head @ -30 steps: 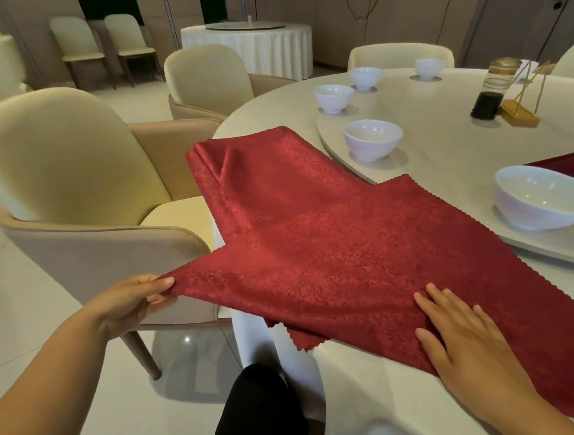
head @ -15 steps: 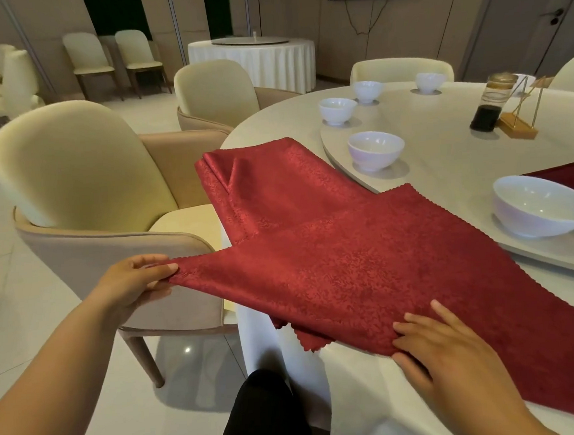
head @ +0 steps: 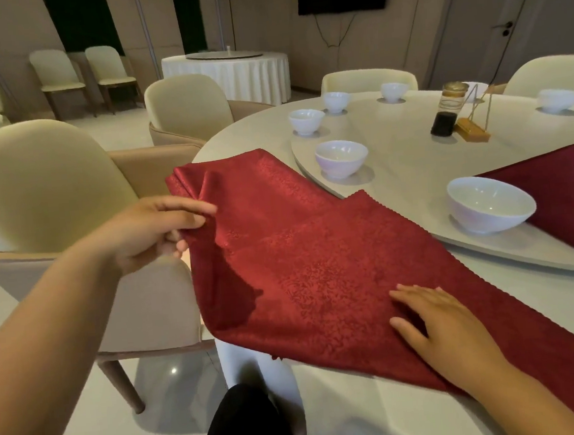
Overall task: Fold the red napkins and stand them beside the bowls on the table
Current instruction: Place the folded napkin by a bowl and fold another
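Head view: the round white table (head: 414, 410) fills the right half of the scene. It carries a raised turntable (head: 412, 166), and a cream chair (head: 36, 189) stands at the near left.

The red napkin (head: 317, 266) lies spread across the table's near left edge, and its left side is lifted off the table. More red cloth (head: 241, 173) shows beyond it, and I cannot tell whether that is a separate piece. A folded napkin (head: 558, 196) lies on the turntable at the right, just behind the nearest bowl (head: 490, 204). A second bowl (head: 341, 158) sits farther left.

The left hand (head: 156, 231) pinches the napkin's left corner between thumb and fingers and holds it above the chair's side. The right hand (head: 449, 335) lies flat on the near part of the cloth with its fingers straight, pinning it to the table.

The fabric looks light, limp and satin-smooth, so it will probably slide on the slick tabletop unless one palm holds it down. It is best taken by a corner or along the zigzag edge. Each crease probably needs firm pressing, or the fold is unlikely to stand upright.
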Motion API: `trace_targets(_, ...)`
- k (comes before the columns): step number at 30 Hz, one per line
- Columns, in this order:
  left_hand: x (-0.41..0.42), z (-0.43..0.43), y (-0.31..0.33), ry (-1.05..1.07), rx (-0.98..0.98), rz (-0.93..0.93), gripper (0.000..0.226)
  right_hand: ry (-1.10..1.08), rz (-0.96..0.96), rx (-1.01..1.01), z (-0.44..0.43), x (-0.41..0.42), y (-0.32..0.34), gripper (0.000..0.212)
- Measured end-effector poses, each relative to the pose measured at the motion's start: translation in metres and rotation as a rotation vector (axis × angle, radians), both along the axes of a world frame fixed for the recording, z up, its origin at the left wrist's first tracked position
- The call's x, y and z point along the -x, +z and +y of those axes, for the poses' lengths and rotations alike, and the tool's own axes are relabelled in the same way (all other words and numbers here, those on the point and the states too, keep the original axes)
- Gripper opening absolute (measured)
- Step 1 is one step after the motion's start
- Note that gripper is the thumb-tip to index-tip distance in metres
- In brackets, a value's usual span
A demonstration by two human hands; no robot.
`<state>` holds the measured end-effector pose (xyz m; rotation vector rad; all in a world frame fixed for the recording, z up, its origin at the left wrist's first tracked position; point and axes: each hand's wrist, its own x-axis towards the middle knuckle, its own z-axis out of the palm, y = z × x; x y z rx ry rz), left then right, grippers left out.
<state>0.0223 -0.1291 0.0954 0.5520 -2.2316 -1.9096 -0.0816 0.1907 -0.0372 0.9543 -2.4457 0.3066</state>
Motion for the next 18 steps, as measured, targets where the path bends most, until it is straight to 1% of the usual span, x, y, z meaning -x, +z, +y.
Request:
trace_targets(2,0.028,0.019,0.011,-0.079,0.022,-0.001,0.042,-0.037,-0.009,-0.005,0.002,0.002,-0.008,0.037)
trace_targets(5,0.076,0.051,0.015,-0.163,0.015,-0.015,0.021,-0.041,-0.059,0.014,0.002,0.001,-0.011,0.043)
trace_targets(10,0.148,0.084,-0.012,-0.143,-0.192,-0.043,0.005,-0.025,-0.092,0.030,0.003,0.002,-0.014,0.041)
trace_targets(12,0.168,0.087,-0.026,-0.131,-0.245,-0.050,0.010,0.000,-0.117,0.055,0.006,0.004,-0.014,0.040)
trace_targets(13,0.176,0.088,-0.033,-0.131,-0.243,-0.050,0.013,0.011,-0.121,0.068,0.007,0.005,-0.014,0.039)
trace_targets(15,0.189,0.090,-0.045,-0.136,-0.178,-0.044,0.021,0.023,-0.120,0.089,0.009,0.008,-0.014,0.038)
trace_targets(17,0.202,0.093,-0.055,-0.102,-0.053,-0.044,0.026,0.028,-0.129,0.096,0.009,0.011,-0.013,0.037)
trace_targets(18,0.207,0.095,-0.059,-0.064,0.030,-0.050,0.021,0.030,-0.139,0.096,0.009,0.012,-0.012,0.036)
